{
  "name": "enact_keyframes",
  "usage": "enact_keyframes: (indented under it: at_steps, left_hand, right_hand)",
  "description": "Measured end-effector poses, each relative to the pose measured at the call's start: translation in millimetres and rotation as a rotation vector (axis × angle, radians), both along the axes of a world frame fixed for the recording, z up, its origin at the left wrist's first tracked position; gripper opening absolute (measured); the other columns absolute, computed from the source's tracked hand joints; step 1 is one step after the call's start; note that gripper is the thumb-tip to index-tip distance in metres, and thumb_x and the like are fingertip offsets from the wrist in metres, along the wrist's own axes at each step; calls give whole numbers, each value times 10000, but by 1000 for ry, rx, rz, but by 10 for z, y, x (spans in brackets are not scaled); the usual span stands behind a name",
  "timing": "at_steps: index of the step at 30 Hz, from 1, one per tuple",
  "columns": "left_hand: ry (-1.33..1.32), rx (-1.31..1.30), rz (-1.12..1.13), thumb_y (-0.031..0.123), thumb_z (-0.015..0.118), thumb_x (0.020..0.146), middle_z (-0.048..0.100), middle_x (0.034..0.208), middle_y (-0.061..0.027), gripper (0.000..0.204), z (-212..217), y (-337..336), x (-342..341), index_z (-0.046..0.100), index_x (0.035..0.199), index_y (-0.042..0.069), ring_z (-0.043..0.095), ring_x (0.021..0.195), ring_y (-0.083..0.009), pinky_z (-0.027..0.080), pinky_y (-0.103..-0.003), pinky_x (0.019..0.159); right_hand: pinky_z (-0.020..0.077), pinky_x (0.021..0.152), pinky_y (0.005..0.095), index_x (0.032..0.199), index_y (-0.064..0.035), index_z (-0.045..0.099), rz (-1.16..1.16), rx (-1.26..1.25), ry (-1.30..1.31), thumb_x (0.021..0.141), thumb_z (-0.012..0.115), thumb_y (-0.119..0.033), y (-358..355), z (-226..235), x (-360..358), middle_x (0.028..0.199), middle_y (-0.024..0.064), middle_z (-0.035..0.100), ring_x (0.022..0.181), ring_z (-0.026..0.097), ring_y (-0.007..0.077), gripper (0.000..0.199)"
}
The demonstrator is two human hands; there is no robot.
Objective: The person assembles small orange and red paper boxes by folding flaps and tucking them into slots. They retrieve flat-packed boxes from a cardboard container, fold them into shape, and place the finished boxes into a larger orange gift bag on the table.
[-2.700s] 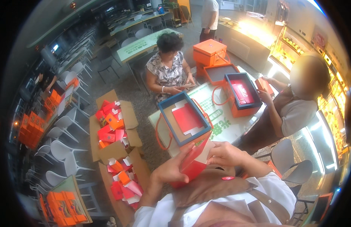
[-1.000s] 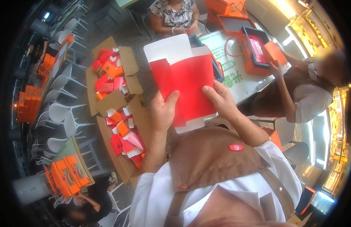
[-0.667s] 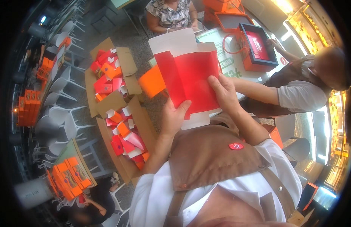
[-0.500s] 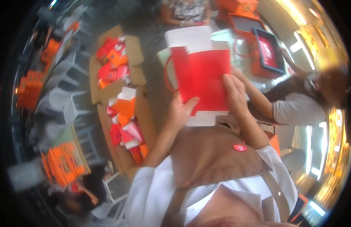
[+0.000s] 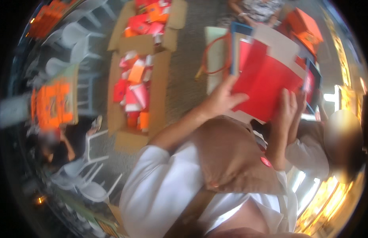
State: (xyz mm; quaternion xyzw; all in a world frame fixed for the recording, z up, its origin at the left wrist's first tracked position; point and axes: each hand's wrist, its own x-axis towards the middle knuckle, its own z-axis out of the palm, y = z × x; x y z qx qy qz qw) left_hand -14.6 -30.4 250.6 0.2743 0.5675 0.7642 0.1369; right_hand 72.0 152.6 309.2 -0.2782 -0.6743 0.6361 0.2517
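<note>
I hold a flat, unfolded red carton (image 5: 263, 81) with pale flaps in front of my chest, tilted to the right. My left hand (image 5: 223, 97) grips its lower left edge, thumb on the red face. At the lower right edge, my right hand (image 5: 286, 109) is closed on the carton, its fingers blurred. Behind the carton, a blue-edged box (image 5: 234, 47) with red inside and an orange loop handle (image 5: 205, 55) shows in part on a table. The carton hides much of that table.
Long cardboard boxes (image 5: 160, 91) filled with red, orange and white packages stand on the floor to my left. One person (image 5: 261, 10) sits across the table; another (image 5: 310, 154) is close on my right. An orange box (image 5: 304, 29) lies far right. White chairs (image 5: 83, 47) line the left.
My view has swung, so the surroundings shift across it. The red carton, held in both hands, now sits further right and is tilted clockwise; the blue-edged box shows behind it.
</note>
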Motion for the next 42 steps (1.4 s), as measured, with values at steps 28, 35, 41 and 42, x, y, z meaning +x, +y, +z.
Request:
enact_keyframes:
  at_steps: [28, 35, 41, 42]
  left_hand:
    - [-24, -31, -273, 105, 717, 888, 544, 1327, -136, 596, 423, -177, -171, 409, 1385, -10, 547, 1209, -213, 436, -362, 1044]
    - [48, 113, -119, 109, 694, 916, 515, 1352, -168, 745, 573, -67, -105, 251, 1506, 3, 543, 1220, -233, 464, -367, 1021]
    - [163, -75, 95, 123, 670, 950, 564, 1321, -182, 705, 596, 54, -140, 237, 1490, -12, 577, 1170, -218, 462, -327, 1011]
    - [127, -61, 88, 115, 674, 943, 550, 1333, -193, 689, 613, 79, -125, 259, 1476, -16, 569, 1190, -229, 463, -343, 1020]
  right_hand:
    - [388, 1076, 351, 1562, -55, 238, 440, 77, 446, 997, 616, -142, -252, 346, 11, 1357, 128, 521, 1263, 497, 204, 685]
    - [430, 1006, 292, 1453, -19, 440, 342, 167, 364, 981, 600, -48, -163, 269, 3, 1260, 74, 582, 1161, 536, 145, 499]
    - [376, 1065, 294, 1451, -15, 449, 301, 105, 372, 993, 589, -103, -160, 244, 36, 1360, 84, 534, 1262, 480, 153, 486]
    - [367, 1076, 300, 1458, -17, 442, 287, 157, 351, 1004, 576, -135, -154, 269, 45, 1370, 82, 529, 1275, 472, 157, 487]
